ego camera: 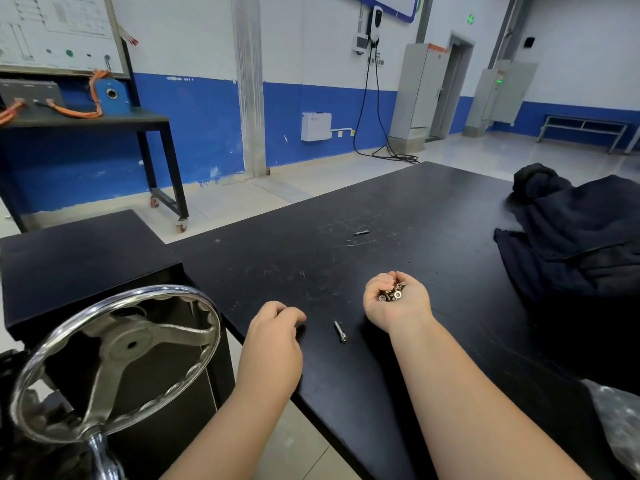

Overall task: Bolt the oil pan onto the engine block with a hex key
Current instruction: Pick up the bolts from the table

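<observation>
Your left hand (273, 329) lay with its fingertips curled under, so whether they held anything was hidden. The bolts (392, 294) heaped in your right hand (411, 305) were too small to count. At lower right, the frame's edge cut off a plastic bag (616, 424), its contents blurred.

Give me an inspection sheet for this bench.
Surface: black table, scratched.
Job's things: handful of bolts; one loose bolt on the table between the hands; no pan, block or hex key seen.
Clutter: dark jacket, plastic bag, small scrap.
Hands: right hand cups the bolts palm-up; left hand loosely curled, nothing seen in it.
Cables: black cable down the wall; orange cables on far bench.
Surroundings: chrome handwheel at left; grey cabinet.
</observation>
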The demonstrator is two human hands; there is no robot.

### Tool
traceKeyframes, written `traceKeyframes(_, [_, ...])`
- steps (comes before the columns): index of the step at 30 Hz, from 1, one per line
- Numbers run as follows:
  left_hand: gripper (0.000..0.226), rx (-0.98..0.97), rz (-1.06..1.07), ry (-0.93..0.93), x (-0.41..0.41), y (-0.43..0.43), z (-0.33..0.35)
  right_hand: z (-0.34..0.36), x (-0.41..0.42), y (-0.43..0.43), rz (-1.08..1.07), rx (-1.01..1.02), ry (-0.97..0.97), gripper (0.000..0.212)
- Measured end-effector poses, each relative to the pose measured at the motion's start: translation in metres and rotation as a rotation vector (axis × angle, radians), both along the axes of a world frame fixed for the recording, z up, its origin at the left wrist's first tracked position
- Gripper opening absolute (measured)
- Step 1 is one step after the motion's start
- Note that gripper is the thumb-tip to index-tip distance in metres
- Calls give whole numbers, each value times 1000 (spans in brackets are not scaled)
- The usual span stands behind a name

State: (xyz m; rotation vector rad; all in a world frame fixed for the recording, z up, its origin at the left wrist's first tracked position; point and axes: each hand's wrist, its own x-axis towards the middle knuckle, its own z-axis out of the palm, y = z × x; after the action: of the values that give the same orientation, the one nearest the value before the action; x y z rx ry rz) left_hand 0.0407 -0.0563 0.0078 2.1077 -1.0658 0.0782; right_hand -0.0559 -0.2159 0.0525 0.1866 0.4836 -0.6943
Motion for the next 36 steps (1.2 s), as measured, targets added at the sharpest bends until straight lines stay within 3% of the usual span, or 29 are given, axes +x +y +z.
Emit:
traceKeyframes(6, [5,-75,130,-71,2,10,-1,0,-1,0,2,38,-37,31])
traceKeyframes(12, [27,-155,-66,-88,18,9,-1,-5,2,1,67,-13,-25,36])
traceKeyframes(16, [58,-138,-113,-133,23,8,3,-6,4,1,74,-34,2,37])
traceKeyframes(20, [70,-153,-105,-129,25,3,11,-7,3,0,85,-42,-16,38])
traceKeyframes(23, [59,-69,-146,-111,22,-12,22,-8,3,-2,94,-55,-21,38])
traceKeyframes(27, [22,268,-419,-327,11,-34,27,-9,3,-4,110,-82,-35,39])
traceKeyframes(29, [26,367,-492,-402,12,-36,23,-9,1,-6,117,-86,-44,39])
traceKeyframes(36, [34,433,-474,-590,7,-36,18,-9,3,-5,135,-77,-8,38])
